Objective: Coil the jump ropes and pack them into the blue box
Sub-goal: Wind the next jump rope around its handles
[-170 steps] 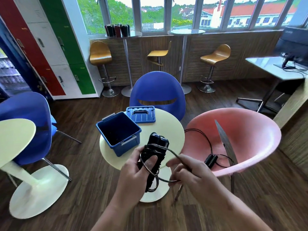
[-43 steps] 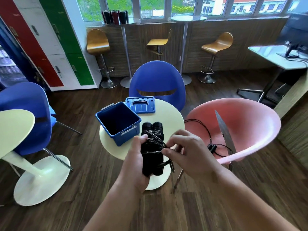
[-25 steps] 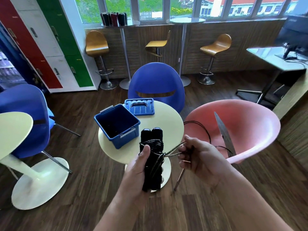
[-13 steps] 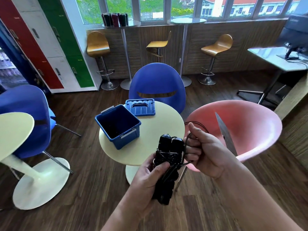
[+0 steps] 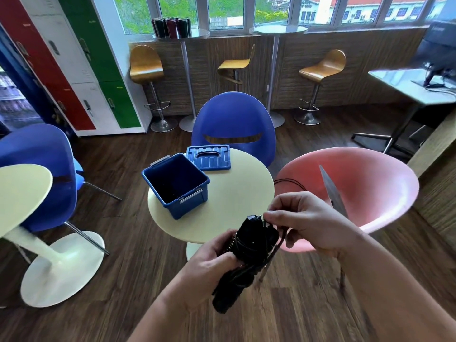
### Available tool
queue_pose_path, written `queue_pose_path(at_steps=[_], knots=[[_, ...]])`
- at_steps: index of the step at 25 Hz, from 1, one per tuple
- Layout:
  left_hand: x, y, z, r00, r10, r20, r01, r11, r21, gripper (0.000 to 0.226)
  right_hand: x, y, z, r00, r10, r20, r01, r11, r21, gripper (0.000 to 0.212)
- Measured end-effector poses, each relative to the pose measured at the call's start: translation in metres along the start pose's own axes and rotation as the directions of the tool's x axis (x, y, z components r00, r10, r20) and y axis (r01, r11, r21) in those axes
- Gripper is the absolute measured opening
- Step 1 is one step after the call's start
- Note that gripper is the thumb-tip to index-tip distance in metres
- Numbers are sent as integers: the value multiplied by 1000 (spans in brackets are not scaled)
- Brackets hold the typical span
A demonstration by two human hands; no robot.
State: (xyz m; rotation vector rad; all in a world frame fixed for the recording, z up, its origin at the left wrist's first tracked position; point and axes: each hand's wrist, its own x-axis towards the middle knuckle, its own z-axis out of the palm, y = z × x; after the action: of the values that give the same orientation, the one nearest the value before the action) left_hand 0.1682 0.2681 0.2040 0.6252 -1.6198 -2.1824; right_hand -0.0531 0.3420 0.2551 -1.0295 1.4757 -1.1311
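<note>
Slack gone: my left hand (image 5: 209, 265) grips the bundled jump rope (image 5: 249, 240), right hand (image 5: 308, 223) pinches its end; blue box (image 5: 191, 207) next.

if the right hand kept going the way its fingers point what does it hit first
The coiled jump rope. The right hand points left at its top end, where the fingers seem to pinch the cord, while the left hand grips it lower down. So nothing lies between them.
</note>
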Motion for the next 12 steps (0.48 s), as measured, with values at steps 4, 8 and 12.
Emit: queue_pose_path(at_steps=[4,8,12], knots=[[-3,7,12,994,29,-103,-41,992,-121,35,4,7,5,999,-36,27,31,986,166,16],[1,5,22,991,44,-130,-81,952,-297,46,4,20,21,989,-99,112,29,862,506,15],[3,12,34,993,-25,-114,-27,901,-433,45,3,42,47,996,-82,33,38,737,675,14]])
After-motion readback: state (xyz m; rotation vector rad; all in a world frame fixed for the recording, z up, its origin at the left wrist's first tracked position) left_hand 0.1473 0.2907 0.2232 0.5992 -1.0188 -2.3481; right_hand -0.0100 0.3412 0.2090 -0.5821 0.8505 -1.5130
